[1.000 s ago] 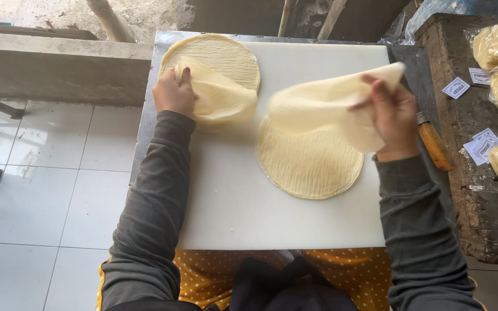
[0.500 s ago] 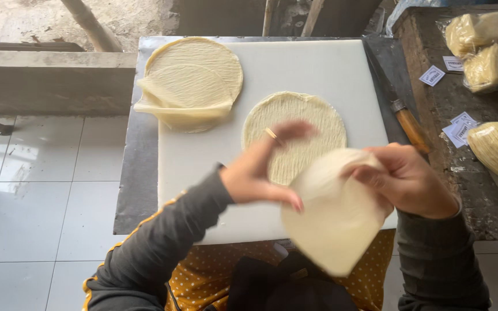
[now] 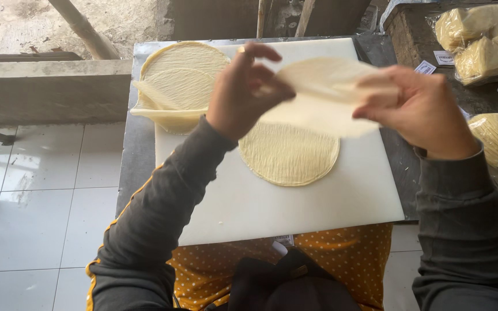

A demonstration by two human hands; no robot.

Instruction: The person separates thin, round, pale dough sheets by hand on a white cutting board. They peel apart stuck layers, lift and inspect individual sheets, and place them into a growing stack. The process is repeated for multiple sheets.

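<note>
Wrapper sheet [image 3: 324,92] hangs pinched at opposite edges by left hand [image 3: 249,92] and right hand [image 3: 422,109], each grip closed.

soft, even daylight falls on my white board [image 3: 318,213], no glare, only faint shadows beneath my arms. the thin sheet [image 3: 324,92] i hold above the board blurs at its edges. beyond the board the corners bend slightly.

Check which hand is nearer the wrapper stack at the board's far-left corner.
Left. The left hand is raised just right of the wrapper stack, holding one edge of a thin sheet. The right hand holds the sheet's other edge, farther off across the white board.
</note>
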